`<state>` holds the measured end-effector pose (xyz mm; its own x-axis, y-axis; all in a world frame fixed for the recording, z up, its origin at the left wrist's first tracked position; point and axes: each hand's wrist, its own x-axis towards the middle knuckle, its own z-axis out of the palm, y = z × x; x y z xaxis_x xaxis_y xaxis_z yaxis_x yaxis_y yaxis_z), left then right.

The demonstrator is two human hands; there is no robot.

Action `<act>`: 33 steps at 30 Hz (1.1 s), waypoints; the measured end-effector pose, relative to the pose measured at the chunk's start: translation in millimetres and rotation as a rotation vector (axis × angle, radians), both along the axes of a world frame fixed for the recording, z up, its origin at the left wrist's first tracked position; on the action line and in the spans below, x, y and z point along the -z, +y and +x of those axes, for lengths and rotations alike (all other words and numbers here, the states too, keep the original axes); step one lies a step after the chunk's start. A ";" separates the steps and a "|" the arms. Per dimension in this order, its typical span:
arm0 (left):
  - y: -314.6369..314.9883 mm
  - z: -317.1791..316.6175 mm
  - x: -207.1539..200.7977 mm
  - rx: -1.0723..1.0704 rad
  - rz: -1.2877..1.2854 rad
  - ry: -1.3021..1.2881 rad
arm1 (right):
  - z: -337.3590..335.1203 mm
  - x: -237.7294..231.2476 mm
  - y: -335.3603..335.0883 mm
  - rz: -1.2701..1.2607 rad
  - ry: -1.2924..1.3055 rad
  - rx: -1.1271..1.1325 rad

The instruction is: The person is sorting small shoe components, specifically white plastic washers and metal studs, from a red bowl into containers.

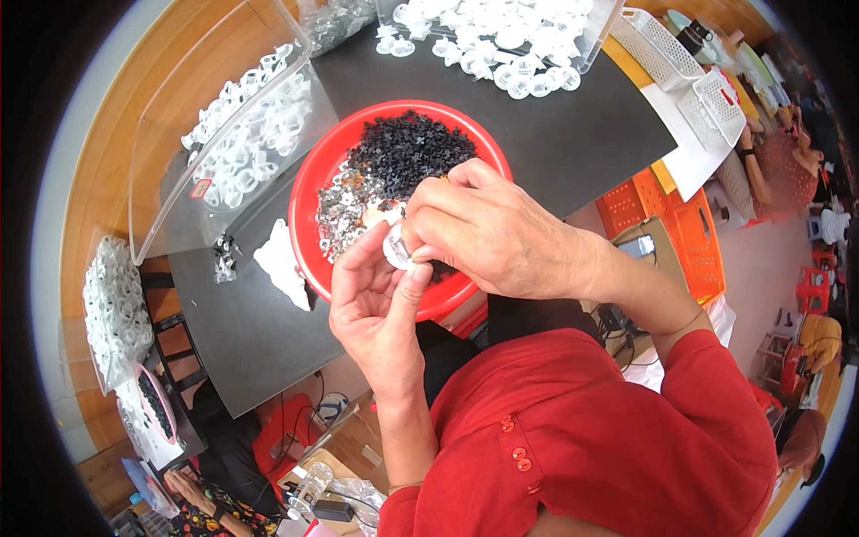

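Note:
Over the near part of a red basin (309,201), my left hand (376,295) pinches a small round white plastic part (396,246) between thumb and fingers. My right hand (501,228) reaches in from the right, its thumb and fingertips pressed together at the face of that part. Whatever sits between the right fingertips is too small or hidden to name. Inside the basin lie a heap of small black pieces (416,148) and, to its left, many small silvery metal pieces (344,210).
At the left stands a clear plastic box (143,179) holding white parts (259,134). More white parts (510,36) are piled at the back. A crumpled white cloth or paper (284,264) lies beside the basin. Right of the table is an orange crate (702,237); other people sit farther off.

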<state>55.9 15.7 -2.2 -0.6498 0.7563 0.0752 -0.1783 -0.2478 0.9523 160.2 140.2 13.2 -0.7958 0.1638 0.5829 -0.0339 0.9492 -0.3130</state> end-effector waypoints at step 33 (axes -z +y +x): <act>3.2 -7.6 -7.0 0.022 0.071 -0.330 | -15.9 0.0 -21.6 -0.715 0.349 0.060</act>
<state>48.3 18.9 4.8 -0.6312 0.7712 -0.0831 -0.4799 -0.3041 0.8229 144.3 118.5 13.2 -0.5649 0.6289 0.5342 -0.1976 0.5255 -0.8275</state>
